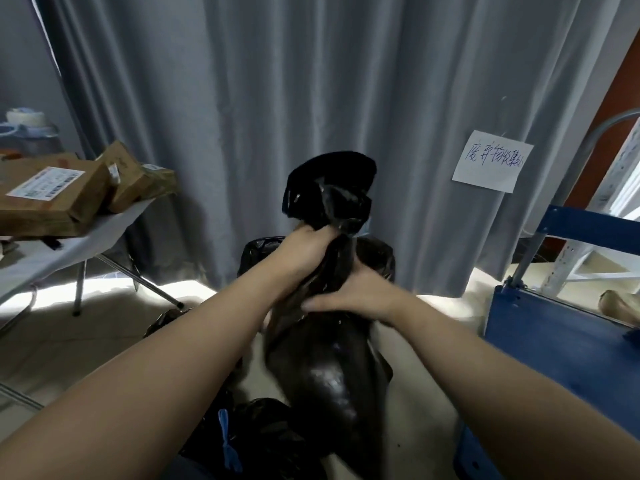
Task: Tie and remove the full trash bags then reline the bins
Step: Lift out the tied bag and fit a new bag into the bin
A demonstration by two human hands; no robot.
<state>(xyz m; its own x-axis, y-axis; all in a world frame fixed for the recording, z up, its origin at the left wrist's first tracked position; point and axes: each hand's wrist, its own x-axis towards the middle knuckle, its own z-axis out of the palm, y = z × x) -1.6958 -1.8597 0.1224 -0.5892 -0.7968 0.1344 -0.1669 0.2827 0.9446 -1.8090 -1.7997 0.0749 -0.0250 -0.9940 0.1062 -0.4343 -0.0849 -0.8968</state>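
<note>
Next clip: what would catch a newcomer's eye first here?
The black trash bag at centre, its gathered neck gripped by the left hand above and the right hand just below. Behind it hangs a grey curtain with a handwritten paper note on it at right. Cardboard parcels sit on a table at left.

Boxes [52, 195] on table [52, 261] at left, cart [554, 341] at right, curtain [277, 81] behind bag [322, 368]
</note>
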